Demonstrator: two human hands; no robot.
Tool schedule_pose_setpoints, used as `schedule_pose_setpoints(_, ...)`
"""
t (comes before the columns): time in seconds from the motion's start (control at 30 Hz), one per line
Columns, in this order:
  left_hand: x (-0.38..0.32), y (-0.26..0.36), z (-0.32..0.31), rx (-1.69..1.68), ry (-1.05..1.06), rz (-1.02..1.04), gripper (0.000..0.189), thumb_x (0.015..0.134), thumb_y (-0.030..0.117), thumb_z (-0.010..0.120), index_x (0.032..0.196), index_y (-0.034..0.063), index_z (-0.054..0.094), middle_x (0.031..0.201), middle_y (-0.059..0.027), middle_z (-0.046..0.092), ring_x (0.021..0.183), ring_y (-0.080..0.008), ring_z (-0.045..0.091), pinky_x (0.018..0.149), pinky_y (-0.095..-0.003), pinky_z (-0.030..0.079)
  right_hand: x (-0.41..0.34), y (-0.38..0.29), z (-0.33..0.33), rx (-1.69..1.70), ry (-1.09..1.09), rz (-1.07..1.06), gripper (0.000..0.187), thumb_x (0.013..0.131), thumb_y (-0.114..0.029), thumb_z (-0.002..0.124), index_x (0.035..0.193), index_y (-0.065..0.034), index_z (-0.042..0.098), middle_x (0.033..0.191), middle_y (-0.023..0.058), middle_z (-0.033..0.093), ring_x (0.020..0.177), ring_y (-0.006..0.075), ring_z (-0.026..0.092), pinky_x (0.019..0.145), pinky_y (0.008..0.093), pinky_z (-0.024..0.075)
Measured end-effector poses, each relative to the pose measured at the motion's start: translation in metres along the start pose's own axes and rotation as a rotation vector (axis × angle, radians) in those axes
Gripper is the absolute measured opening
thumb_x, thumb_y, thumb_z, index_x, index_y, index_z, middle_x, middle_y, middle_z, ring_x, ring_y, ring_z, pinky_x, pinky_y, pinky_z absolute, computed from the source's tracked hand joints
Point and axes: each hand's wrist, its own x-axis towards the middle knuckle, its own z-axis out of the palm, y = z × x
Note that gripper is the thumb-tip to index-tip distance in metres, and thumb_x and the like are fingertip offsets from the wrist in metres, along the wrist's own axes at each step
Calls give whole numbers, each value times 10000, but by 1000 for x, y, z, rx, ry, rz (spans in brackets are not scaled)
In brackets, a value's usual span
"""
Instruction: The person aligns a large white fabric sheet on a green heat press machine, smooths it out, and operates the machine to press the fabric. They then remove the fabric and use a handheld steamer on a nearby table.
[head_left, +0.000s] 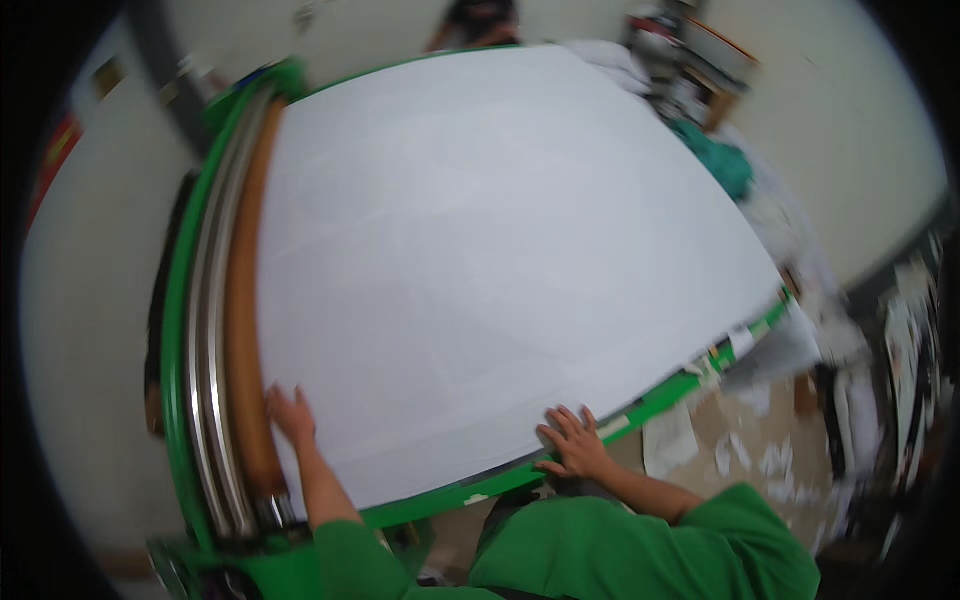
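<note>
A large white sheet (480, 247), whether paper or cloth I cannot tell, lies spread over a green-framed machine table (442, 495). My left hand (294, 416) rests on the sheet's left part, fingers apart, close beside an orange-brown roller (246, 300). My right hand (576, 442) lies flat with spread fingers on the near edge of the sheet, by the green frame. Neither hand grips anything. Shiny metal rollers (206, 360) run alongside the brown roller, on its outer side.
Beyond the far edge stands a person (480, 22), partly cut off. Green fabric (716, 157) and white material (780, 217) are heaped along the right side. White scraps (776, 457) litter the floor at lower right, near stacked sheets (911, 375).
</note>
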Motion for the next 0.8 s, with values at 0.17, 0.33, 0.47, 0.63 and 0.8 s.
schedule_pose_setpoints(0.17,-15,22,-14,230,-199,-121,780,1077,613,457,1655,98,359,1719,-198,311,1601,-370,259,1267,-601,239,-6,5,3,42,25,3,757,958,-715,586,1470,-158,569,1619,156,434,1526,334,388,1227,673,199)
schedule_pose_setpoints(0.33,-32,25,-29,330,-257,-178,811,1071,692,361,1702,196,248,1755,-192,212,1627,-369,180,1268,-640,193,-6,3,2,106,81,-33,745,981,-699,558,1459,-127,567,1621,175,427,1529,348,385,1230,677,209)
schedule_pose_setpoints(0.47,-50,36,-36,344,-279,-192,817,1064,713,350,1711,232,221,1760,-194,193,1629,-382,166,1272,-638,179,-8,3,4,109,113,-33,734,986,-688,559,1461,-128,568,1618,178,429,1527,346,392,1234,670,211)
schedule_pose_setpoints(0.63,-79,37,-42,356,-280,-180,815,1065,712,346,1714,238,210,1764,-196,179,1626,-396,171,1273,-640,169,-7,2,4,84,169,-44,723,967,-694,592,1448,-155,590,1588,163,473,1500,319,441,1228,646,219)
schedule_pose_setpoints(0.8,-112,55,-48,373,-299,-139,814,1069,703,342,1716,230,200,1764,-194,178,1622,-409,175,1267,-649,179,-12,5,5,131,168,-56,743,985,-693,553,1459,-121,573,1605,186,442,1530,345,390,1239,666,204)
